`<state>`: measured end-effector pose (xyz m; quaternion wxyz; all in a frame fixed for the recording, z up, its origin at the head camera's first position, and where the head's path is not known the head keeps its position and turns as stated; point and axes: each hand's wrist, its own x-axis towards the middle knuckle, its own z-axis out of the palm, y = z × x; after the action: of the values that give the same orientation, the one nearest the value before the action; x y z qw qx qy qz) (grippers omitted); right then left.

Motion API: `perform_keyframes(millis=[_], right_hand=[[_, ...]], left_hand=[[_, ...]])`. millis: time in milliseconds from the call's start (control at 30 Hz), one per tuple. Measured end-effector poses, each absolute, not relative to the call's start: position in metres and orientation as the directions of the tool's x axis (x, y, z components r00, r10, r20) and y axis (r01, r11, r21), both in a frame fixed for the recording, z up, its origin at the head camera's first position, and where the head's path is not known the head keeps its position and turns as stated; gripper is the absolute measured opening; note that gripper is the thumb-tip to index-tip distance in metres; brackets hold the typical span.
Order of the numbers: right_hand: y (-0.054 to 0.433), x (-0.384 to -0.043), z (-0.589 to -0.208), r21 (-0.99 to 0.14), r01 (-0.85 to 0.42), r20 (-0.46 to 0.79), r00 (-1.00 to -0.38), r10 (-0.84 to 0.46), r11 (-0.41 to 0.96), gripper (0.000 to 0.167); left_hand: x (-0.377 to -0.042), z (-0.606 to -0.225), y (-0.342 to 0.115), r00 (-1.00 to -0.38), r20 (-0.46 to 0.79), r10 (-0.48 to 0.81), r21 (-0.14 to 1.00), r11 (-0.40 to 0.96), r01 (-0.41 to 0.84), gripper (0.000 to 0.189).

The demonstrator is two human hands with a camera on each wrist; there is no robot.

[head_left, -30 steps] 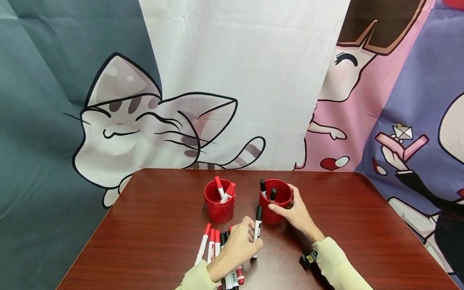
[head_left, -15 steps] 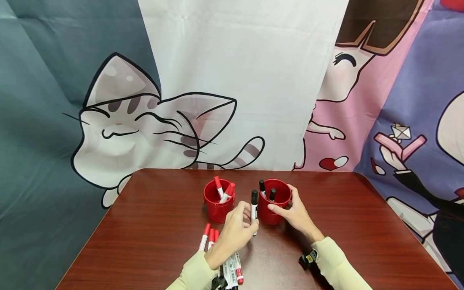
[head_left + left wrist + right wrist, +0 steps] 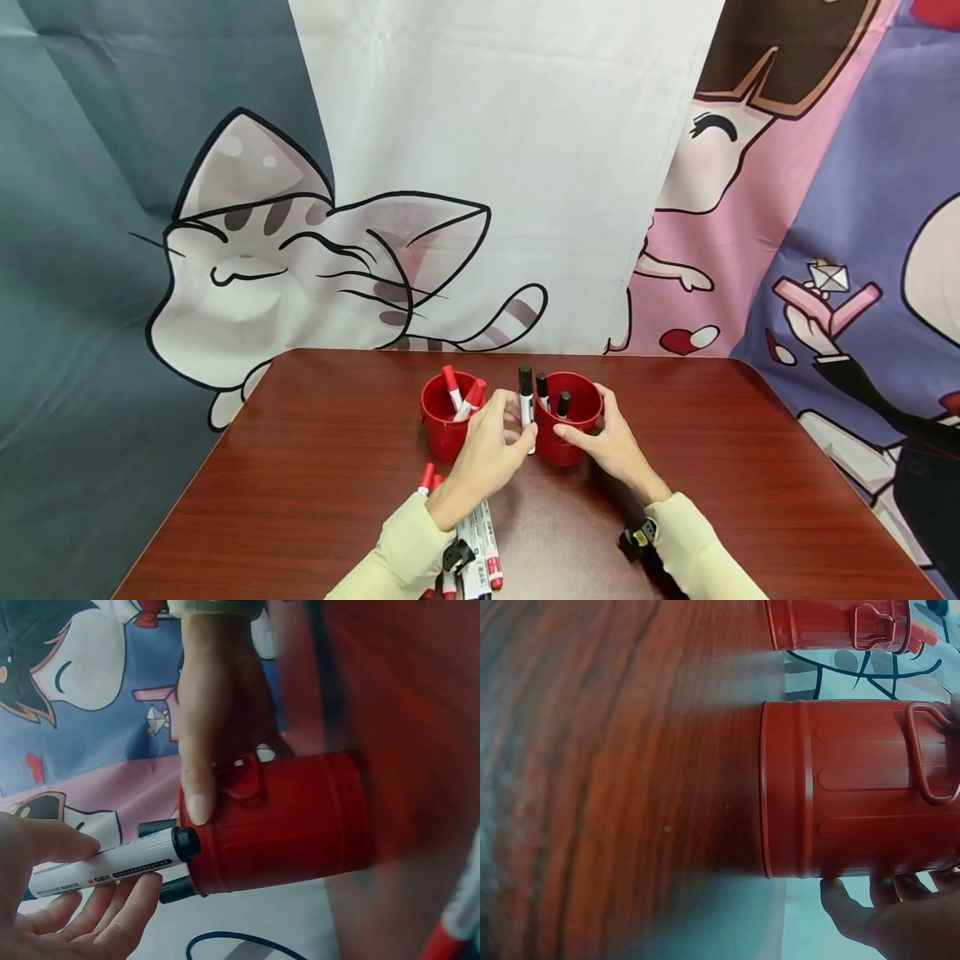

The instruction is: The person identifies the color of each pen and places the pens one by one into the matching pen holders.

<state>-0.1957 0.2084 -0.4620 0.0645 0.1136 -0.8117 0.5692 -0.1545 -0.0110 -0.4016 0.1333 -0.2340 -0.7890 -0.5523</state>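
Observation:
My left hand (image 3: 491,442) pinches a white marker with a black cap (image 3: 527,396), held upright just left of the right-hand red bucket (image 3: 558,446). In the left wrist view the marker's (image 3: 112,868) black end overlaps the bucket's rim; whether they touch I cannot tell. My right hand (image 3: 617,446) grips that bucket at its right side, thumb on the near wall; in the right wrist view its fingers (image 3: 847,911) lie along the wall. Inside the bucket stand two black-capped markers (image 3: 564,405). A second red bucket (image 3: 450,433), with two red-capped markers (image 3: 472,397), stands to the left.
Several more markers (image 3: 480,550) lie on the brown wooden table (image 3: 285,500) below my left forearm, partly hidden by it. Behind the table's far edge hangs a cloth printed with cartoons (image 3: 480,125).
My left hand has lifted the black-capped marker from low over the table, away from me, to the rim height of the right bucket. My right hand keeps its grip in place.

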Motion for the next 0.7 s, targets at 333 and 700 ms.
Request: perform_keyframes(millis=[333, 700], right_hand=[[0.209, -0.197, -0.462, -0.91, -0.251, 0.227, -0.968, -0.109, 0.331, 0.08], [0.209, -0.196, -0.463, -0.903, -0.253, 0.233, -0.967, -0.101, 0.346, 0.079]], left_hand=[[-0.167, -0.39, -0.004, -0.817, 0.535, 0.216, 0.775, 0.26, 0.576, 0.025], [-0.184, -0.388, 0.004, -0.788, 0.581, 0.205, 0.747, 0.25, 0.616, 0.025]])
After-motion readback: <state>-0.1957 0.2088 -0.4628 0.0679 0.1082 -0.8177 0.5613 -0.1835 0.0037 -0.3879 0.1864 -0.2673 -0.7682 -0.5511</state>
